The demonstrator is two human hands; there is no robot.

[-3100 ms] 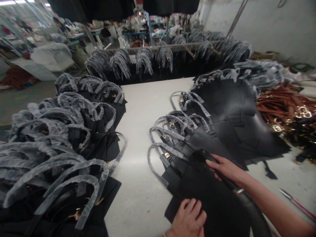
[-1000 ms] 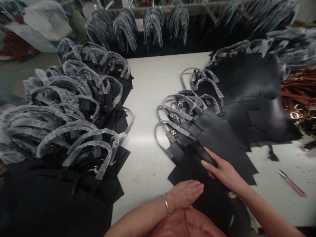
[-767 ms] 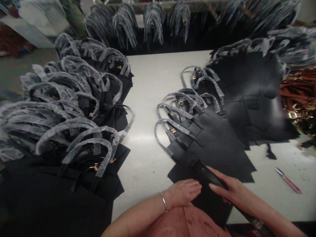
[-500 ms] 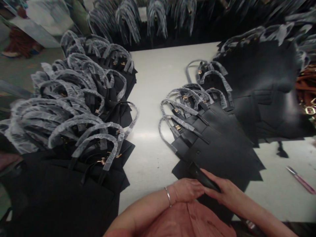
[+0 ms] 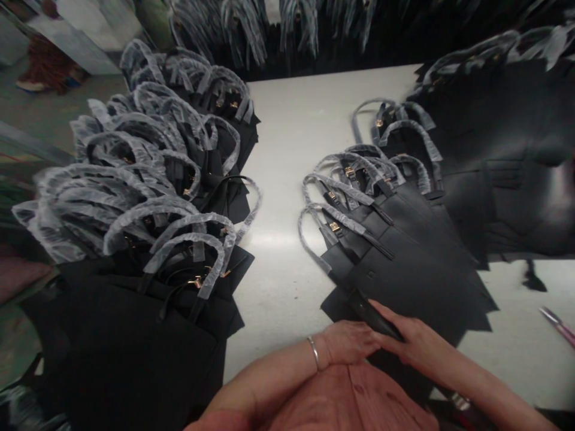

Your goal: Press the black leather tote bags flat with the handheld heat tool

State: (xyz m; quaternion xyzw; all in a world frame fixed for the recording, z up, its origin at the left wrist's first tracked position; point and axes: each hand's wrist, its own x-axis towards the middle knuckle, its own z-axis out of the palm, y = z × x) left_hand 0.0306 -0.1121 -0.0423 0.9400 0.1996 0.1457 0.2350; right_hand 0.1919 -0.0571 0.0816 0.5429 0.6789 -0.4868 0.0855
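Observation:
My right hand (image 5: 415, 341) grips a black leather strap (image 5: 372, 317) lying on the nearest black leather tote bag (image 5: 404, 275). My left hand (image 5: 348, 342), with a thin silver bangle (image 5: 313, 352) at its wrist, rests flat on the bag's lower edge, close to my right fingers. That bag lies on a fanned stack whose handles are wrapped in clear plastic, with small gold buckles (image 5: 335, 226) near their bases. Part of the bag is hidden under my hands and forearms.
A white work table (image 5: 278, 179) runs between a larger pile of wrapped black bags (image 5: 135, 335) on the left and broad black leather panels (image 5: 507, 161) on the right. A pink-handled tool (image 5: 559, 326) lies at the right edge. More bags hang along the top.
My left hand has come in from the lower edge onto the bag, beside my right hand. My right hand has drawn the strap toward me. The view has tilted, shifting the scene.

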